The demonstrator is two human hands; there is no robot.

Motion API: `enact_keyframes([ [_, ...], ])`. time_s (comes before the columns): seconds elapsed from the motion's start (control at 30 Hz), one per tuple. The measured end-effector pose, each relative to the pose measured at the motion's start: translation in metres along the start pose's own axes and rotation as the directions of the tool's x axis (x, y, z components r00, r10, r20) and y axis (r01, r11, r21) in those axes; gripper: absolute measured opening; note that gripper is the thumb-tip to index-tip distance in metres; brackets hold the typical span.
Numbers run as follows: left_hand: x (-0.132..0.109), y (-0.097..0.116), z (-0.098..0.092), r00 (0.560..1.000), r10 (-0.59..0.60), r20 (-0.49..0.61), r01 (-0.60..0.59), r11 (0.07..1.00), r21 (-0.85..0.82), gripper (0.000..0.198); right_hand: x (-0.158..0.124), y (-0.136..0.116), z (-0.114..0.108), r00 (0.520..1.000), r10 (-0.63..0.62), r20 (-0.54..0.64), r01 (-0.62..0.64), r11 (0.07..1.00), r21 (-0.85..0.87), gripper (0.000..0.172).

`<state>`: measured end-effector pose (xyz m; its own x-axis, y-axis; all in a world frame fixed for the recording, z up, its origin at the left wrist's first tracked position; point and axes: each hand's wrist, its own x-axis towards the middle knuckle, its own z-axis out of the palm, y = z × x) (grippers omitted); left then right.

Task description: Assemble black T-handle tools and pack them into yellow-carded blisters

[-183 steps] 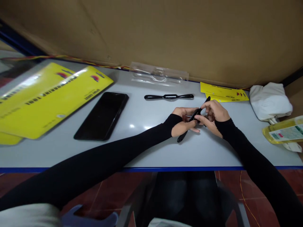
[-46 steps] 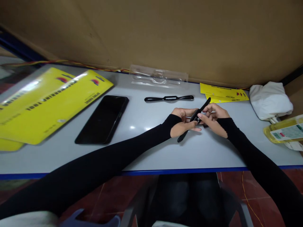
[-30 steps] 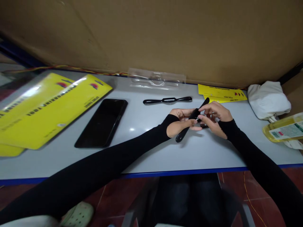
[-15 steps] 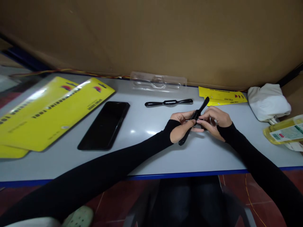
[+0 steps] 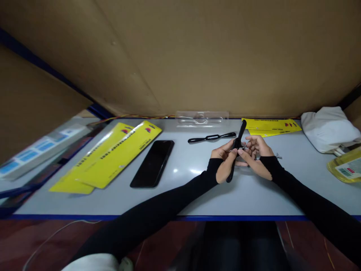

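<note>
At the near side, two black sleeves reach over the blue edge of the table [image 5: 197, 201] toward the hands. Taking the held tool as the clock's centre, with twelve toward the back board [image 5: 203, 64], the left hand [image 5: 223, 163] is at eight and the right hand [image 5: 258, 156] at three. The left fingers grip the black two-handled tool [image 5: 238, 140] around its middle, one handle pointing to one o'clock, the other to seven. The right thumb meets the tool's middle, its other fingers curled; whether they pinch a part I cannot tell.

A black phone [image 5: 152, 163] lies at nine, with yellow printed sheets [image 5: 113, 156] overlapping beyond it. At three, a small metal piece [image 5: 279, 156] shows just past the right wrist, and a bottle of yellow liquid [image 5: 345, 165] is much farther out. A second black tool [image 5: 212, 138] lies near ten. Yellow cards [image 5: 270, 127] lie at two, beside a white cloth bundle [image 5: 327, 130]. Farthest, between ten and eleven, a clear plastic tray [image 5: 202, 118] sits by the board.
</note>
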<state>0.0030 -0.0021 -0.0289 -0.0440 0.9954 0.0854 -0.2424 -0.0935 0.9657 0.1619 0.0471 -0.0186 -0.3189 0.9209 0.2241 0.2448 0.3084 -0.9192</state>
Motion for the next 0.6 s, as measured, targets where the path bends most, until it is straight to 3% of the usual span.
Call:
enact_keyframes([
  [0.07,-0.002,0.004,0.002,0.997,0.068,-0.033,-0.062,0.987,0.147,0.062,0.001,-0.005,0.001,0.988,0.084,0.128,-0.11,0.971,0.212,0.061],
  [0.17,-0.002,0.008,0.005,0.995,0.098,-0.03,-0.082,0.938,0.336,0.055,0.0,-0.013,0.005,0.955,0.131,0.266,-0.249,0.84,0.481,0.06],
  [0.3,0.011,0.018,0.007,0.998,0.068,-0.007,-0.058,0.896,0.439,0.057,0.003,-0.009,0.009,0.953,0.184,0.241,-0.3,0.681,0.668,0.062],
  [0.37,0.026,0.027,-0.001,0.991,0.136,-0.017,-0.107,0.844,0.526,0.051,0.007,-0.003,0.008,0.953,0.234,0.194,-0.301,0.643,0.704,0.064],
  [0.43,0.047,0.039,-0.021,0.947,0.315,-0.068,-0.19,0.715,0.672,0.04,0.013,0.004,0.002,0.949,0.292,0.118,-0.289,0.655,0.699,0.062],
  [0.5,0.07,0.05,-0.049,0.899,0.432,-0.078,-0.161,0.491,0.856,0.032,0.017,0.01,-0.006,0.938,0.342,0.058,-0.291,0.684,0.67,0.06],
  [0.6,0.101,0.06,-0.092,0.941,0.338,-0.033,-0.011,0.13,0.991,0.046,0.02,0.017,-0.018,0.929,0.37,0.019,-0.293,0.703,0.648,0.055],
])
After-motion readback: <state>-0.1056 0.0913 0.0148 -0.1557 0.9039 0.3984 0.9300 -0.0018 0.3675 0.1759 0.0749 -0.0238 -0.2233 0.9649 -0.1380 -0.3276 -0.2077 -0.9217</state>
